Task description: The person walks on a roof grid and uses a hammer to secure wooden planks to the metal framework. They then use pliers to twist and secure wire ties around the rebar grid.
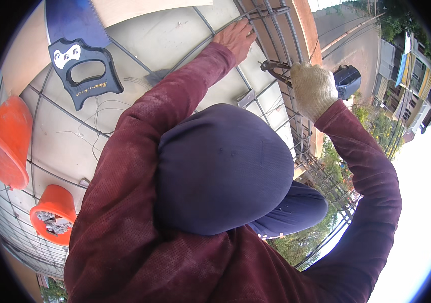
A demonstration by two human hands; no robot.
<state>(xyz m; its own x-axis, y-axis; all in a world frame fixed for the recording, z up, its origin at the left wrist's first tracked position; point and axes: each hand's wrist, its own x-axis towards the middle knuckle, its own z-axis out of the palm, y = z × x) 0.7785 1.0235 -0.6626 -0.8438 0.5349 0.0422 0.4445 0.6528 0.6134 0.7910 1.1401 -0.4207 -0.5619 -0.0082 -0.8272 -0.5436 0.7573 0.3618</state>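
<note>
The bare left hand (235, 36) lies half open on the rebar (271, 11), fingers curled over a bar at the beam edge. Just to its right, the gloved right hand (312, 87) is closed around pincers (274, 68), jaws pointing back toward the left hand. I'd say steadying the bar close to the crossing keeps any twist tight. A saw (81, 60) lies well to the left.

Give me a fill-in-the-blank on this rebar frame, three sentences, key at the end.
1. The right hand wears a white ____ and holds pliers.
2. The left hand, bare, rests on the ____.
3. Beside the saw, two buckets of ____ colour sit on the mesh.

Missing words: glove; rebar; orange
</note>
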